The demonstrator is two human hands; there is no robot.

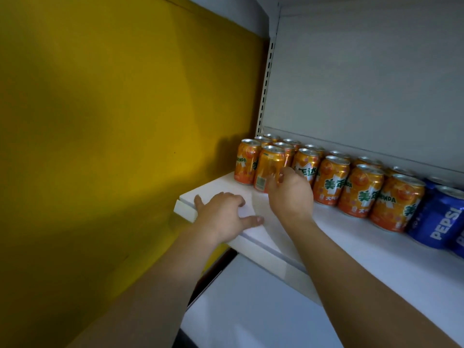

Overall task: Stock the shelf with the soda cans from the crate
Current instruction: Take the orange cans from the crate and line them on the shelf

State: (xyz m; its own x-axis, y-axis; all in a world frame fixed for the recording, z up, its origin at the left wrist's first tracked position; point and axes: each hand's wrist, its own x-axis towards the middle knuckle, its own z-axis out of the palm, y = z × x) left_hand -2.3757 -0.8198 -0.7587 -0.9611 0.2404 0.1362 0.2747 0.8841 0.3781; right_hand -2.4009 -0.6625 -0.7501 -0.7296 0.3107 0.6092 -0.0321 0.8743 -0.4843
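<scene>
Our left hand (221,217): flat, fingers spread, on the shelf (351,247) front-left corner | our right hand (288,194): fingers curled round the front orange can (267,168) | behind: orange cans (356,187) rowed toward the back edge | right: blue Pepsi cans (439,222)

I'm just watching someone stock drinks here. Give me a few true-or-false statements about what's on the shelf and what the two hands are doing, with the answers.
1. The right hand has its fingers on an orange can standing on the shelf. True.
2. The left hand holds a blue can. False: it rests on the shelf's front corner, holding nothing.
3. The orange cans stand upright. True.
4. The blue Pepsi cans stand at the yellow wall end of the row. False: they are at the far end, away from the wall.
5. The wall beside the shelf is red. False: it is yellow.
</scene>
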